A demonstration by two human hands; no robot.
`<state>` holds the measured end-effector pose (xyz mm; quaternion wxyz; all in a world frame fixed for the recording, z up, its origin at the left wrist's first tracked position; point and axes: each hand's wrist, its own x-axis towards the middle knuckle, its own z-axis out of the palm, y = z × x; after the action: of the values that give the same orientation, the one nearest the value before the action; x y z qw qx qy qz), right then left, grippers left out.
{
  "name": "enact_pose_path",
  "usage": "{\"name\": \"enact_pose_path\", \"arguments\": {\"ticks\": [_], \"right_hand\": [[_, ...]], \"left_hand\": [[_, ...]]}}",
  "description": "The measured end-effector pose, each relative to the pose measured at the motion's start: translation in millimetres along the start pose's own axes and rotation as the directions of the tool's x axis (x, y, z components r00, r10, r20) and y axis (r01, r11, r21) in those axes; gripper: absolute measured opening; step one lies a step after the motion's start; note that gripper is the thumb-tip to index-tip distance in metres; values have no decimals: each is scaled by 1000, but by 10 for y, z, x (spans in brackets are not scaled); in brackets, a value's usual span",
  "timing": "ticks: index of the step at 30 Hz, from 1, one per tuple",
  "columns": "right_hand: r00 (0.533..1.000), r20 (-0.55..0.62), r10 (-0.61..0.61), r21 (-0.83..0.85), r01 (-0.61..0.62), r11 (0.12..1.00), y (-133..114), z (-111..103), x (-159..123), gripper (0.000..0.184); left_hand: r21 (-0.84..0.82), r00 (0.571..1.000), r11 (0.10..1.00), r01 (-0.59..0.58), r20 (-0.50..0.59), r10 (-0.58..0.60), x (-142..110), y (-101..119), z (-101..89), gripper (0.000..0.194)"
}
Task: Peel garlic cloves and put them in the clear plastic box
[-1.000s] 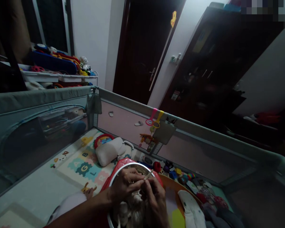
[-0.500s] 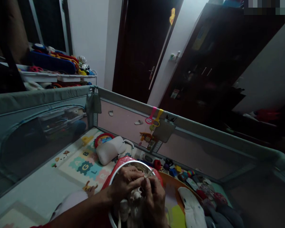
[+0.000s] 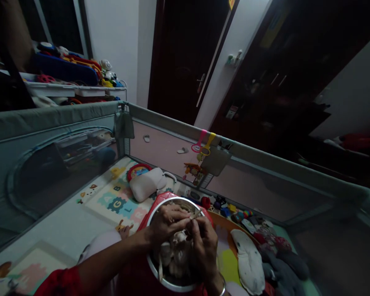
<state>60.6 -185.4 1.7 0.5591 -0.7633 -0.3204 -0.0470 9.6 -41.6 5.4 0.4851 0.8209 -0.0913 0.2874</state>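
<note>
Whole garlic bulbs [image 3: 180,255] with papery white skins and stalks fill a round steel bowl [image 3: 152,269], which rests on something red. Over the bowl, my left hand [image 3: 169,222] and my right hand [image 3: 205,242] meet fingertip to fingertip. Pinched between them is a small pale piece of garlic [image 3: 197,213] with a thin stalk-like end sticking up to the right. The fingers cover most of this piece. A bracelet shows on my right wrist.
A playpen with a padded rail [image 3: 265,158] and mesh sides surrounds me. A white cushion [image 3: 146,184] lies on the lettered mat [image 3: 95,224]. Toys [image 3: 225,209], a spotted white pad [image 3: 248,261] and grey soft things [image 3: 285,267] lie to the right.
The view has shifted slightly, so the bowl and hands appear a little higher and further right. Both hands keep their pinch on the garlic piece.
</note>
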Motion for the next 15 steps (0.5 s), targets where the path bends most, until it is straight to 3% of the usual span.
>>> {"name": "enact_pose_path", "arguments": {"ticks": [4,8,11,15], "right_hand": [[999,47,-13,-29,14,999,-5,-39,26,19],[982,170,-81,-121,102,987,9,-126,86,20],[971,219,-93,-145,127,981,17,-157,111,21],[975,196,-107,-173,142,975,46,-135,91,22]], "left_hand": [[4,1000,1000,-3,19,3,-7,-12,-23,22],[57,991,991,-118,62,115,-29,-126,-21,25],[162,980,968,-191,88,179,-44,-212,-13,31],[382,967,898,-217,212,144,-41,-182,-9,35]]}}
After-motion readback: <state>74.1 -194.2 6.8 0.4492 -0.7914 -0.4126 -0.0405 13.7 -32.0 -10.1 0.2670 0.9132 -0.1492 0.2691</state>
